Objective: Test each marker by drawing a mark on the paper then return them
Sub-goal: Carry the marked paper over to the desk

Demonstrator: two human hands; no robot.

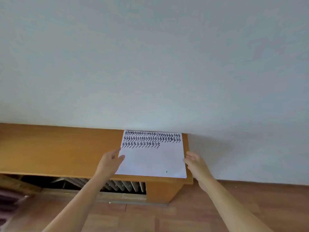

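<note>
Paper (pixel 155 161), a thin white sheet with black zigzag marks, lies on the brown wooden counter (pixel 58 148) at its right end. It looks light, bendy and easily creased, so it is best taken by its side edges. Its left edge is pinched by the left hand (pixel 111 160); its right edge is touched by the right hand (pixel 194 160), though whether that grip is closed cannot be told. No markers are seen.

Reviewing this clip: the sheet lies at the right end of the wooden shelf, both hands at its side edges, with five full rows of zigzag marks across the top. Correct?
Not quite. The head view shows three rows on the paper, the third only partway across, plus one small mark near the bottom. The rest holds: left hand and right hand at its edges, on the shelf.
</note>
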